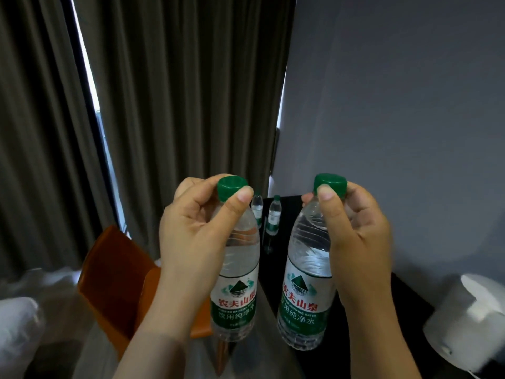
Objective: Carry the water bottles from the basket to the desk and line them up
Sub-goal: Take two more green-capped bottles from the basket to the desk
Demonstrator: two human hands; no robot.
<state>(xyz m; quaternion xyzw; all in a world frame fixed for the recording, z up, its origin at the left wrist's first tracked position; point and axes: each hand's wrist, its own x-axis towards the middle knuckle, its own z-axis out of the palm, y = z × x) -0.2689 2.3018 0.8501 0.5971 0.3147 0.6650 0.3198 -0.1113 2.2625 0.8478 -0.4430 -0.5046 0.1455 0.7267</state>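
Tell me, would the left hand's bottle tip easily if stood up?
That bottle looks full, so probably heavy for its size. Tall and narrow, it may topple if nudged near the cap. Its ribbed plastic likely dents.

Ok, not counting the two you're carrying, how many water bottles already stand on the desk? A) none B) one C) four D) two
D: the far left bottle and far right bottle stand upright at the back of the desk, beyond the left-held bottle in the left hand and the right-held bottle in the right hand.
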